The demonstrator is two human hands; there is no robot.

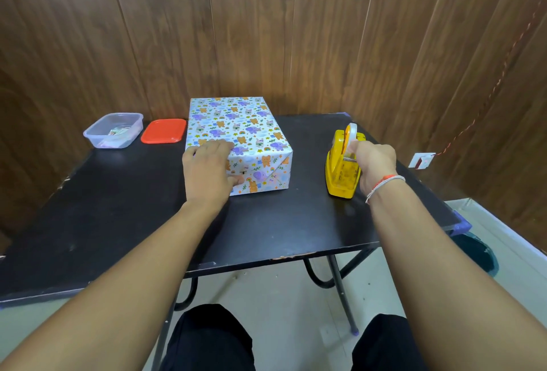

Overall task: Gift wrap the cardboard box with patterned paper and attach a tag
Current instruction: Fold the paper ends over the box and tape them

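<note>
While the wood-panelled wall (pixel 266 30) fills the whole back of my view, the black counter (pixel 118 208) stands in front of it on dark metal legs, with pale floor (pixel 281 311) below. On the middle of the counter, toward the wall, sits the wrapped box (pixel 245 134), covered in white paper printed with purple elephants and orange bears; its near end shows folded flaps. My left hand (pixel 207 172) lies over the near left corner of that box, fingers spread flat along the top edge and the thumb pressed against the near end face, so it presses the paper instead of curling round anything. To the right of the box, well apart from it, stands the yellow tape dispenser (pixel 340 169), with a roll of clear tape standing up in it. My right hand (pixel 374 160) is at the dispenser's right side, fingers curled toward the roll's front; I read it as pinching the tape there, though the fingertips are hidden behind the hand. A thread bracelet (pixel 381 185) circles that wrist. At the far left of the counter sit a clear plastic tub (pixel 114 129) with small bits inside and, just beside it, its red lid (pixel 163 131).
</note>
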